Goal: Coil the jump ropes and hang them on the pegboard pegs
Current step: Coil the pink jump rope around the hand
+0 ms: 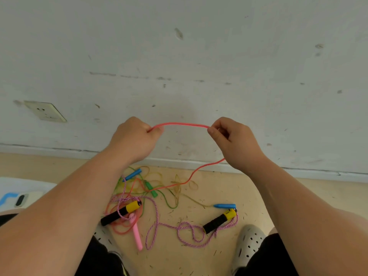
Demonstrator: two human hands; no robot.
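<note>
Camera: one, worn on the person's head.
Direction: forward and down; wall far, floor near.
Nearness: close; left hand and right hand in the middle, forearms filling the near corners.

We see a cream rectangular wall socket at ten o'clock on the scuffed white wall; at five o'clock, a perforated grey foam clog rests on the tan floor.

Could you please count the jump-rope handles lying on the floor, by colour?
Blue handles: 2
Black-and-yellow handles: 2
Green handle: 1
Pink handle: 1
Total: 6
</note>
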